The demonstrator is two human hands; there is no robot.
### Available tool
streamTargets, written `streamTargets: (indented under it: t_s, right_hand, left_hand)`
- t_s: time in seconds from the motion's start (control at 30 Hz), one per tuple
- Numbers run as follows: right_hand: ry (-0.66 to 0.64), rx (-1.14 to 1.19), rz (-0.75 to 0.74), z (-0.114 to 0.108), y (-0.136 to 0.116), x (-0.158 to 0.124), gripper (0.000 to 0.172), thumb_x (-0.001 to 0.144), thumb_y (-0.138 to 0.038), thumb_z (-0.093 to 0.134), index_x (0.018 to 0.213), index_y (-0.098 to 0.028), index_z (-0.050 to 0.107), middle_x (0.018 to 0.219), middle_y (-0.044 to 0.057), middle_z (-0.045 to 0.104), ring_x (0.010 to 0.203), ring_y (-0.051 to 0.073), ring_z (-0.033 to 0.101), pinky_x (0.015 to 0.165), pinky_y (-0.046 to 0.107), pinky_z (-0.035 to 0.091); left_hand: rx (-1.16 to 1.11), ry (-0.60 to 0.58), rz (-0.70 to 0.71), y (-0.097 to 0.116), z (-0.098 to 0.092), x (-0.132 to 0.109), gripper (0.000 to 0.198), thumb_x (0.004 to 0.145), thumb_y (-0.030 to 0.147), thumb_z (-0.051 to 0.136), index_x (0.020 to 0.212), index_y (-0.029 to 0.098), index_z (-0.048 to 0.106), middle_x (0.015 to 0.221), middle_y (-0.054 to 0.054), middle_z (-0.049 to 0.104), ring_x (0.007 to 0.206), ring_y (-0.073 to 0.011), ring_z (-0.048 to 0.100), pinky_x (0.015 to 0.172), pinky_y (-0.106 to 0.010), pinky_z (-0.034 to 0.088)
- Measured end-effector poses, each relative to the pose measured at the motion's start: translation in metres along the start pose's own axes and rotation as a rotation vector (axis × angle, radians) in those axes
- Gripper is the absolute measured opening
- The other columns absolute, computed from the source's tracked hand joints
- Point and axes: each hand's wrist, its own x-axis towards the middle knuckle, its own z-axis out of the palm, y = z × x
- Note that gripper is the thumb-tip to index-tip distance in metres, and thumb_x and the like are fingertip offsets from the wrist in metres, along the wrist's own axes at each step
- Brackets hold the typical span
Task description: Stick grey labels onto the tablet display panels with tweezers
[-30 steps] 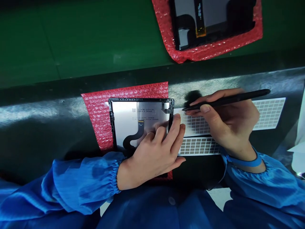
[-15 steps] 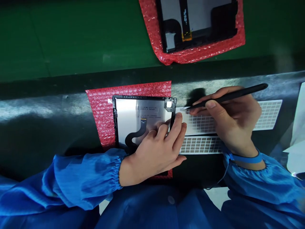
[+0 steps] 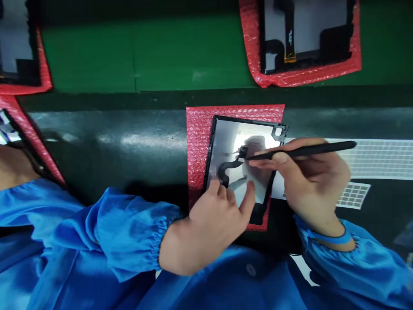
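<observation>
Grip of the right hand (image 3: 309, 185)?
— Pinched shut on a slim black pointed tool (image 3: 306, 150), tip just beside the flex cable (image 3: 227, 165).

And the left hand (image 3: 209, 224)?
— Open, fingers spread, fingertips on the display panel (image 3: 238, 146), which lies on red bubble wrap (image 3: 200, 142).

Panels counted?
— Three: that one, an upper panel (image 3: 306, 34), a cropped panel (image 3: 13, 43).

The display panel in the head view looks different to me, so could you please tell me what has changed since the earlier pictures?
The right hand has moved the black pen-like tool left from the grid sheet, its tip now at the ribbon cable's connector. The left hand has drawn back from the panel's right edge toward its lower end. The panel still lies on red bubble wrap.
</observation>
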Motion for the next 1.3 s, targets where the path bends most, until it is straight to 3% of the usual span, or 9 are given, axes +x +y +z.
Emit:
streamTargets:
  t_s: [0.1,0.17,0.4,0.77,1.1,1.2,1.3]
  right_hand:
    - [-0.029,0.005,0.048,0.022,0.010,0.001,0.015,0.090,-0.017,0.080,0.098,-0.022,0.068,0.088,0.001,0.081,0.074,0.021,0.082,0.066,0.026,0.071]
    - [-0.051,0.009,0.063,0.033,0.017,0.005,0.015,0.092,-0.021,0.079,0.098,-0.023,0.067,0.091,0.001,0.081,0.074,0.020,0.082,0.066,0.027,0.071]
    - [-0.037,-0.060,0.119,0.046,0.025,0.009,0.013,0.093,-0.023,0.078,0.099,-0.023,0.066,0.096,0.001,0.081,0.073,0.019,0.082,0.052,0.022,0.068]
    - [-0.005,-0.102,0.131,0.049,0.021,0.009,0.016,0.090,-0.025,0.081,0.098,-0.023,0.067,0.087,0.001,0.080,0.070,0.021,0.081,0.047,0.023,0.068]
    - [-0.032,-0.139,0.086,0.049,0.022,0.009,0.015,0.093,-0.015,0.077,0.098,-0.027,0.069,0.090,-0.001,0.079,0.072,0.015,0.080,0.061,0.021,0.069]
    - [-0.035,-0.148,0.091,0.047,0.023,0.010,0.014,0.093,-0.016,0.077,0.098,-0.026,0.069,0.089,-0.001,0.078,0.072,0.015,0.080,0.065,0.022,0.070]
    - [-0.042,-0.151,0.076,0.047,0.023,0.010,0.013,0.093,-0.017,0.077,0.098,-0.026,0.069,0.092,-0.001,0.079,0.072,0.015,0.079,0.069,0.024,0.071]
  left_hand:
    - [0.072,-0.012,0.030,-0.016,0.014,0.000,0.056,0.101,0.014,0.046,0.156,0.002,0.047,0.080,-0.011,0.077,0.072,-0.0232,0.074,0.111,-0.052,0.048]
    - [0.052,-0.028,0.047,-0.024,0.019,0.002,0.057,0.101,0.012,0.042,0.157,0.000,0.044,0.081,-0.012,0.077,0.070,-0.0226,0.074,0.117,-0.054,0.043]
    - [-0.052,0.024,0.032,-0.026,0.018,0.005,0.053,0.099,0.010,0.045,0.151,0.000,0.052,0.073,-0.007,0.075,0.062,-0.0226,0.071,0.119,-0.056,0.039]
    - [-0.104,0.079,-0.012,-0.027,0.011,0.004,0.043,0.100,0.012,0.048,0.141,0.004,0.061,0.091,-0.010,0.077,0.073,-0.0238,0.074,0.117,-0.052,0.041]
    - [-0.110,0.043,0.020,-0.043,0.014,0.008,0.037,0.097,0.023,0.062,0.132,0.012,0.066,0.075,-0.003,0.075,0.065,-0.0224,0.071,0.120,-0.053,0.035]
    - [-0.140,0.044,0.056,-0.047,0.014,0.010,0.043,0.095,0.027,0.066,0.135,0.011,0.064,0.072,-0.001,0.074,0.061,-0.0219,0.068,0.122,-0.052,0.032]
    - [-0.197,-0.020,0.105,-0.052,0.012,0.012,0.063,0.089,0.046,0.077,0.140,0.011,0.061,0.077,-0.003,0.076,0.068,-0.0253,0.070,0.120,-0.053,0.033]
